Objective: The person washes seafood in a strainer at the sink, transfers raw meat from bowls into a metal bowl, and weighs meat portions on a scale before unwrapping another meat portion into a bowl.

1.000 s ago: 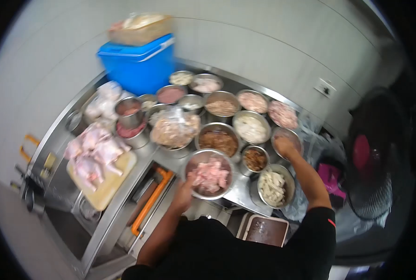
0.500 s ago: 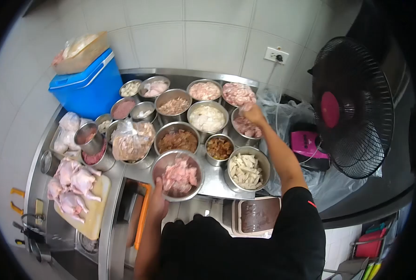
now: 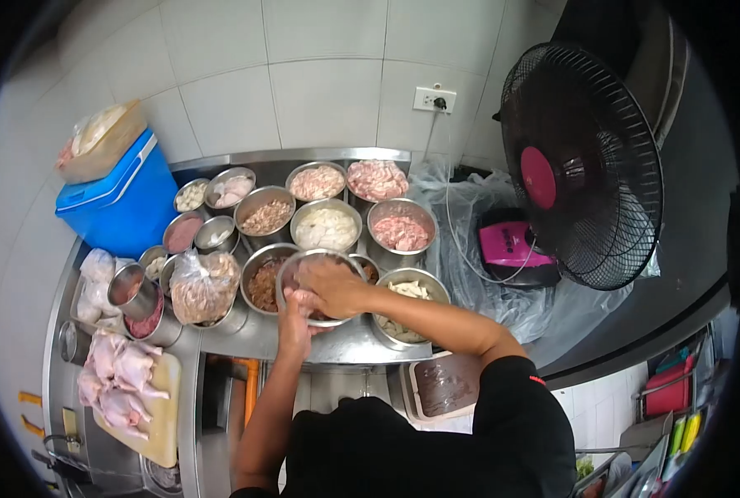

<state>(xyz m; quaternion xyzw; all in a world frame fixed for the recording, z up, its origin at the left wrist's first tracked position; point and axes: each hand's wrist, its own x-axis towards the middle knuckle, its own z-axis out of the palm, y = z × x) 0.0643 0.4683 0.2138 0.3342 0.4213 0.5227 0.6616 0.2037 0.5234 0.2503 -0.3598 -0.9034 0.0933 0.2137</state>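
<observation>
A metal bowl (image 3: 355, 264) is held over the front of the steel counter, above pots of dark brown meat (image 3: 263, 286). My left hand (image 3: 296, 324) grips its near left rim from below. Inside the bowl is my right hand (image 3: 333, 286), palm down; its fingertips are hidden, so its grip cannot be made out. Some pink meat (image 3: 305, 300) shows beside the fingers. To the right stands a pot of pale strips (image 3: 405, 319), partly under my right forearm. Behind it is a pot of pink meat pieces (image 3: 401, 233).
Raw poultry (image 3: 121, 373) lies on a cutting board (image 3: 166, 407) at the left. A blue cooler (image 3: 117, 203) stands behind several bagged items and pots. A large black fan (image 3: 586, 166) with a pink base (image 3: 509, 243) is at the right. A brown tub (image 3: 445, 386) sits below the counter.
My right hand has moved left from the pot at the back right into the held bowl. The bowl has shifted over the pots, and the view has turned right.
</observation>
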